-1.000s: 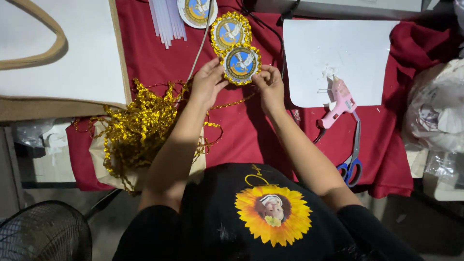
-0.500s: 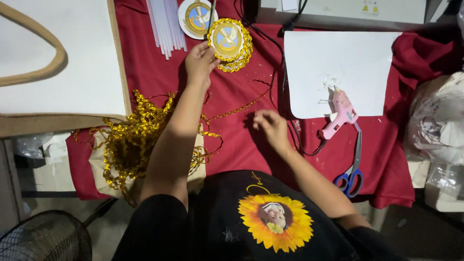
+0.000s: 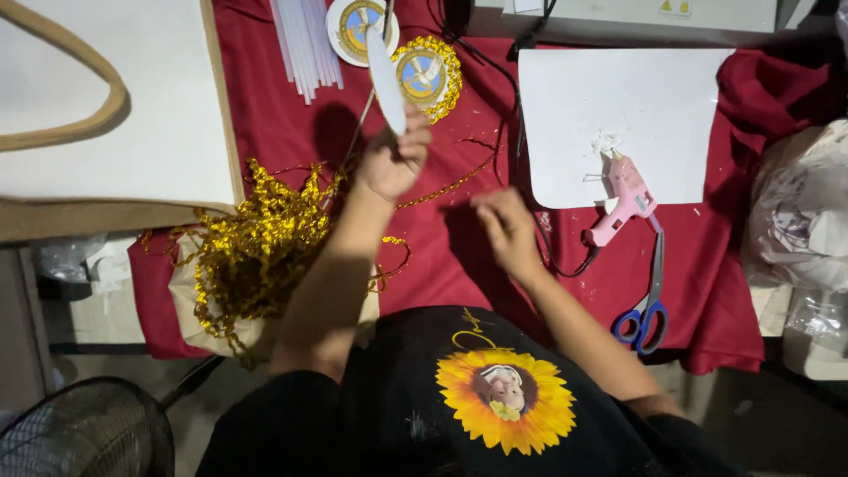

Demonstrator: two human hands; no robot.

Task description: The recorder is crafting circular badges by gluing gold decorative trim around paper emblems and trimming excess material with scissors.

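Observation:
My left hand (image 3: 395, 161) holds a round white card disc (image 3: 386, 81) edge-on, lifted over the red cloth (image 3: 291, 141). My right hand (image 3: 508, 230) hovers low over the cloth with the fingers loosely apart and nothing in it. A finished round badge trimmed with gold ribbon (image 3: 427, 76) lies just beyond the left hand. Another round printed badge (image 3: 355, 26) without trim lies behind it. A thin strand of gold ribbon (image 3: 446, 187) runs across the cloth between my hands.
A heap of curly gold ribbon (image 3: 256, 252) fills a bag at the left. A pink glue gun (image 3: 624, 199) rests on a white sheet (image 3: 618, 106), with blue-handled scissors (image 3: 649, 305) below. Clear glue sticks (image 3: 305, 40), a white tote bag (image 3: 106, 97) and a fan (image 3: 84, 433) are nearby.
The left hand set the gold-trimmed badge down at the far side, then picked up a plain white disc. The right hand drew back toward me.

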